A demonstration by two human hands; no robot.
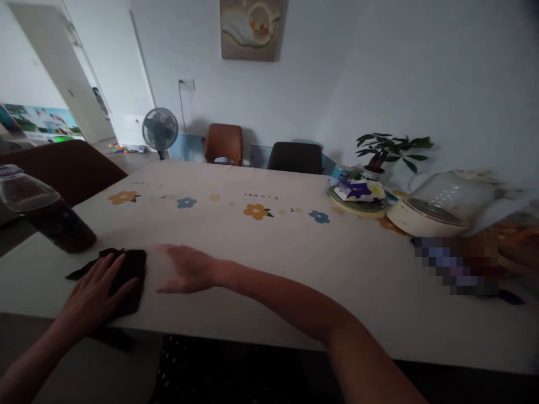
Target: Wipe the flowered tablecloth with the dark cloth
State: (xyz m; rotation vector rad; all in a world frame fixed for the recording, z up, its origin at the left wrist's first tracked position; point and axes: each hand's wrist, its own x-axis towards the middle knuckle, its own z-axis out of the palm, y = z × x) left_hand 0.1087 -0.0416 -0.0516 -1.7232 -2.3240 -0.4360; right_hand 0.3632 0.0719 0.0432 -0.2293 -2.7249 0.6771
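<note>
A dark folded cloth (131,280) lies near the left front edge of the table, a loose corner sticking out to its left. My left hand (95,289) rests on top of it with the fingers spread flat. Just right of the cloth, my right hand (189,270) is over the white tablecloth (269,264), fingers stretched toward the cloth and slightly blurred, with nothing in them. Beyond my left hand stands a large plastic bottle (50,216) of dark liquid, appearing tilted in the view.
At the table's right are a tissue box (360,191), a potted plant (381,151), a glass kettle (455,196) on a pale base and a pixelated item (455,266). Chairs (225,143) and a fan (160,129) stand beyond the far edge.
</note>
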